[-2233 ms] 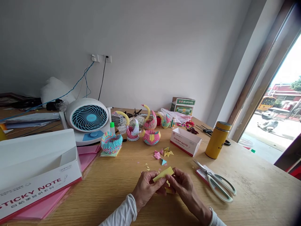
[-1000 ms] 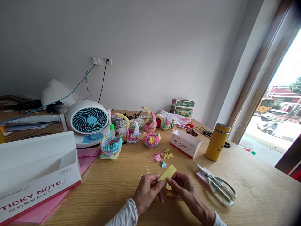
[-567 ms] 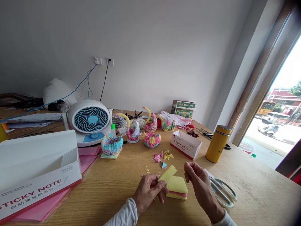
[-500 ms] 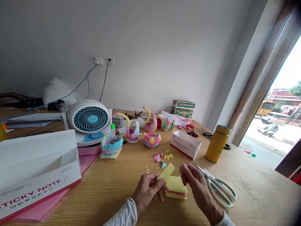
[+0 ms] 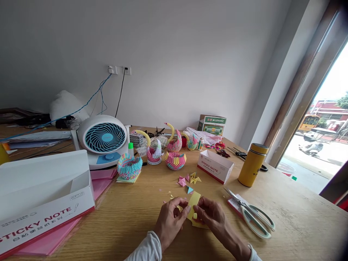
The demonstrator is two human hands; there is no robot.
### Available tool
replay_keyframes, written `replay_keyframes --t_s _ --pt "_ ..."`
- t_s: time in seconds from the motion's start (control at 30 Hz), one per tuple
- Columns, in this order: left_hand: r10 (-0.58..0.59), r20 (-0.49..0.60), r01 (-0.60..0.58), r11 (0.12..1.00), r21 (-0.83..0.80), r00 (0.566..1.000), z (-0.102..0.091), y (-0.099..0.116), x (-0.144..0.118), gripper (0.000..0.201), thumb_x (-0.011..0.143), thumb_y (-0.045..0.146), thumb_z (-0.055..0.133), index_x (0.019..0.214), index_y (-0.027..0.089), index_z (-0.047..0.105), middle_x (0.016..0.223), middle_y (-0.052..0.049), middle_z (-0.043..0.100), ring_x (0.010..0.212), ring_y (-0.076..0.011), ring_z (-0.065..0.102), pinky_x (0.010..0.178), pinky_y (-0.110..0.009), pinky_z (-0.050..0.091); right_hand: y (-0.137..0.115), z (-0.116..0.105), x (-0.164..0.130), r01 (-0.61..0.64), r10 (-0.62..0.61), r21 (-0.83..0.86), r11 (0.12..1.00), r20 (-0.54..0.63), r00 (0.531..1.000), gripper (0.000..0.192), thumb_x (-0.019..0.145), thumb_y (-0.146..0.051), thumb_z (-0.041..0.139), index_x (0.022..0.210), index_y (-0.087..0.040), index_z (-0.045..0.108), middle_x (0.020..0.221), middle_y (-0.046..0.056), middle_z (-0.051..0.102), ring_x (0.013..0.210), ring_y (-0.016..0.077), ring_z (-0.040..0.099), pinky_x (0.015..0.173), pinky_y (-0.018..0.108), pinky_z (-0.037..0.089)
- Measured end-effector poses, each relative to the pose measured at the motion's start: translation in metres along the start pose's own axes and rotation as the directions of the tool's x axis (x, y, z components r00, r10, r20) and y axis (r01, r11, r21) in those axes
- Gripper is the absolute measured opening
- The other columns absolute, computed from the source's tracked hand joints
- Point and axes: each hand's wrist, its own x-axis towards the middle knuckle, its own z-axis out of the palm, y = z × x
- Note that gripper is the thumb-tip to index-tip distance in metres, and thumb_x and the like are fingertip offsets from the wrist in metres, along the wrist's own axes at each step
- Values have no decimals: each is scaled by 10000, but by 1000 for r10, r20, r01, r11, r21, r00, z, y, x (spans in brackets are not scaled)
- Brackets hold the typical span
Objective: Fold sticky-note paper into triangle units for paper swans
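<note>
Between my two hands a narrow strip of yellow paper [image 5: 194, 201] stands at a slant. My left hand [image 5: 172, 223] pinches its left edge between thumb and fingers. On the other side my right hand [image 5: 213, 216] has thumb and fingers closed at the strip's right edge. Beneath them lies a stack of sticky notes [image 5: 199, 224], mostly hidden by my hands. Just beyond are folded paper pieces in pink [image 5: 182, 181], yellow [image 5: 194, 178] and blue [image 5: 189, 189], with small paper scraps around. Scissors [image 5: 251, 214] lie to the right of my right hand.
A sticky note box [image 5: 214, 170] and a yellow flask [image 5: 252, 165] stand at the right. Several folded-paper swans and bowls [image 5: 175, 161] are farther back. At the left are a white fan [image 5: 106, 139] and a large open box [image 5: 49, 210] on pink sheets.
My right hand has moved left and down to the yellow strip and now grips its right edge. The strip has turned more upright. My hands now cover most of the stack.
</note>
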Motion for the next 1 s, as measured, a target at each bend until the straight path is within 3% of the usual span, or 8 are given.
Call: replay_keyframes --t_s 0.1,0.3,0.63,1.0 --pt "2 16 -1 1000 -26 1000 -1 -3 2 297 796 452 620 738 161 614 730 -12 648 348 -57 460 376 -193 313 1 3 -1 -2 2 -7 1000 20 1000 409 769 -551 671 717 -154 586 610 -13 563 527 112 515 476 215 396" --pt "-8 -6 7 990 -140 1000 -1 -4 4 323 773 465 645 693 155 601 647 5 597 393 -82 509 411 -190 384 -5 10 -1 -72 71 137 988 14 997 466 685 -592 730 767 -147 622 633 11 626 537 120 576 518 232 479" --pt "-6 24 10 990 -142 1000 -2 -4 4 279 789 424 638 735 151 629 671 -5 634 434 -97 526 439 -203 421 -10 13 -2 -70 75 173 982 -22 997 466 649 -593 751 715 -154 611 582 -11 612 483 103 546 481 220 466" --pt "6 72 10 974 -227 997 -2 -2 3 175 808 323 635 799 153 595 746 -53 694 609 -176 645 541 -255 543 -11 15 -3 -31 36 186 982 -22 999 461 655 -593 746 739 -157 626 596 -11 599 501 109 529 473 225 465"
